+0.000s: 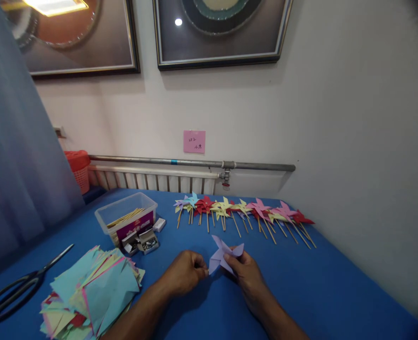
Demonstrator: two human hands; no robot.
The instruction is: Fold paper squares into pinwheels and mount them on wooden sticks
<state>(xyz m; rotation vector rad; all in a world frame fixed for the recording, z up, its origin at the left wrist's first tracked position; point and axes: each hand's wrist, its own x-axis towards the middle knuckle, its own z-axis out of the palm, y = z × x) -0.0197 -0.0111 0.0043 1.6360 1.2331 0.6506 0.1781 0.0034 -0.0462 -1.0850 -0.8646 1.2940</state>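
Hands, left [186, 271] and right [246, 272], each pinch in their grip a lilac paper pinwheel [224, 255], stickless, just before the row of finished pinwheels [244, 210]; paper stack [91, 293] remains.

1. A blue table [301, 283] is carrying everything.
2. Scissors [17, 288] are lying at its left edge.
3. A paper stack [91, 295] is sitting beside them.
4. A clear tub [126, 211] is holding sticks; small boxes [141, 242], perhaps of pins, are lying against it.
5. Pinwheels [244, 210] are lying in a row.
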